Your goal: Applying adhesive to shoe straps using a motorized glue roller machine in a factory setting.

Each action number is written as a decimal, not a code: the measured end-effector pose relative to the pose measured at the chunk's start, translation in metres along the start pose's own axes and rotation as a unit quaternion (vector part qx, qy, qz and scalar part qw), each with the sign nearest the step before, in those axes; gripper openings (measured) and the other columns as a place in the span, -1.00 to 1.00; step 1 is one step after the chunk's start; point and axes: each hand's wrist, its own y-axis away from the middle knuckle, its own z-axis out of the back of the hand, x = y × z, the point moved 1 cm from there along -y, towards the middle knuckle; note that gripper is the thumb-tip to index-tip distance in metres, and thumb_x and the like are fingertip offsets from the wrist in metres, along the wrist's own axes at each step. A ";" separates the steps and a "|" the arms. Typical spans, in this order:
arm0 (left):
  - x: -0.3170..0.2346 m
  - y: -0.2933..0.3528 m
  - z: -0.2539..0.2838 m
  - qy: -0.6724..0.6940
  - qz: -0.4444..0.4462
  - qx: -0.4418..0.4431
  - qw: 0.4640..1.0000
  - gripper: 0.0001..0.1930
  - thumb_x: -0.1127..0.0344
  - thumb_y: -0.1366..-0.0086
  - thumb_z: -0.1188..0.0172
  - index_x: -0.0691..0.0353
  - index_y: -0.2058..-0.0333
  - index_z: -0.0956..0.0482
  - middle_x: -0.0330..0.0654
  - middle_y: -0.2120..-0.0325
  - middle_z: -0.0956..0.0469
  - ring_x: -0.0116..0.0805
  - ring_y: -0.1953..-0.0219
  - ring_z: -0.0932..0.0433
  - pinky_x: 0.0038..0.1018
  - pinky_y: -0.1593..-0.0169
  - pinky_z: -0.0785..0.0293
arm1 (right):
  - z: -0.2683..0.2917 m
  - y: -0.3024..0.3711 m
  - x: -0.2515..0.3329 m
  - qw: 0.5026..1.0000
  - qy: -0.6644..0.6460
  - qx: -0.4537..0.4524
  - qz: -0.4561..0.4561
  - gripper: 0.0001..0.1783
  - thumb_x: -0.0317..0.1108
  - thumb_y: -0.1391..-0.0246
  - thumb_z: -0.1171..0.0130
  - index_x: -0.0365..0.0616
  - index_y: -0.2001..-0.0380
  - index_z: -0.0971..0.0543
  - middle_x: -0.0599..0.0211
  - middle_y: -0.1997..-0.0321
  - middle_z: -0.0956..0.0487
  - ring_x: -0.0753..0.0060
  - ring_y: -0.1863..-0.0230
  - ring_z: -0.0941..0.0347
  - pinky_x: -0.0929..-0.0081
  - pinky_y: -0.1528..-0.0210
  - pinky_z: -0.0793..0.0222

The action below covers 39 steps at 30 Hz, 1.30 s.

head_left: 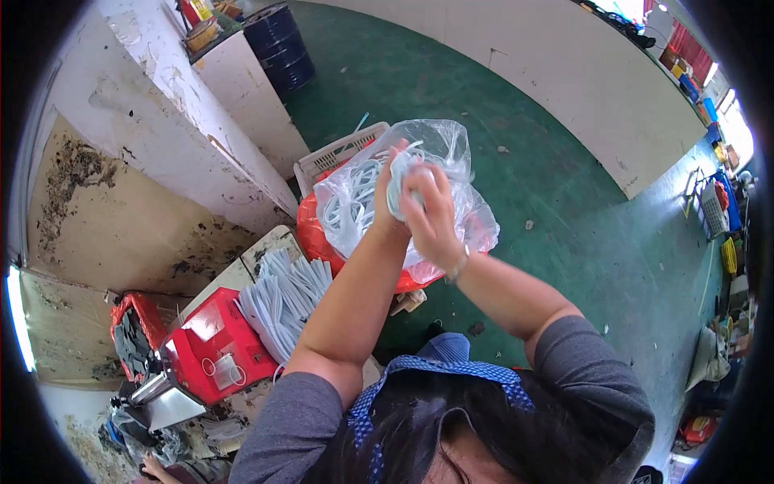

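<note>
Above a clear plastic bag (447, 139), both my hands are closed around a bundle of pale, flat strips (397, 194). My left hand (384, 200) supports it from the left, with its fingers partly hidden behind the bundle. From the right, my right hand (434, 216) curls its fingers over the bundle and looks slightly blurred. Loose white strips (360, 187) fill the bag under my hands. The clear bag sits inside an orange-red bag (313, 235).
A white plastic basket (340, 150) stands behind the bags. To the left, a thick pile of pale strips (284, 300) lies beside a red machine (219, 345) on a bench. A dark blue drum (279, 48) stands farther back, and a white partition (548, 73) curves across the far side.
</note>
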 end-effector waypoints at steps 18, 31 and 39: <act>-0.078 -0.009 0.049 -0.588 0.030 -0.367 0.721 -0.79 0.39 0.01 -0.24 0.18 0.36 -0.46 -0.28 0.45 -0.47 -0.39 0.38 -0.43 -0.42 0.29 -0.38 | -0.023 -0.047 -0.169 0.728 -0.217 0.199 -0.619 -0.50 0.05 0.13 -0.21 -0.01 0.16 -0.52 0.37 0.19 -0.53 0.27 0.08 -0.39 0.23 0.28 -0.37; -0.102 0.049 0.006 -0.939 0.142 0.034 0.312 -0.67 0.42 -0.05 -0.14 0.15 0.14 -0.50 -0.03 0.00 -0.36 -0.08 -0.01 -0.37 -0.26 -0.04 -0.30 | -0.027 -0.035 -0.220 0.837 0.109 0.446 -0.298 -0.35 -0.19 0.41 -0.40 -0.06 0.11 -0.48 0.04 0.16 -0.52 0.13 0.10 -0.44 0.34 0.04 -0.34; -0.138 0.229 -0.105 -0.875 -0.263 -0.228 0.335 -0.78 0.52 -0.04 -0.16 0.28 0.27 -0.49 -0.12 0.40 -0.53 -0.18 0.40 -0.52 -0.43 0.29 -0.45 | -0.027 -0.010 -0.254 0.872 0.209 0.402 -0.188 -0.43 -0.18 0.29 -0.30 0.06 0.07 -0.48 0.06 0.10 -0.48 0.07 0.02 -0.38 0.28 -0.05 -0.24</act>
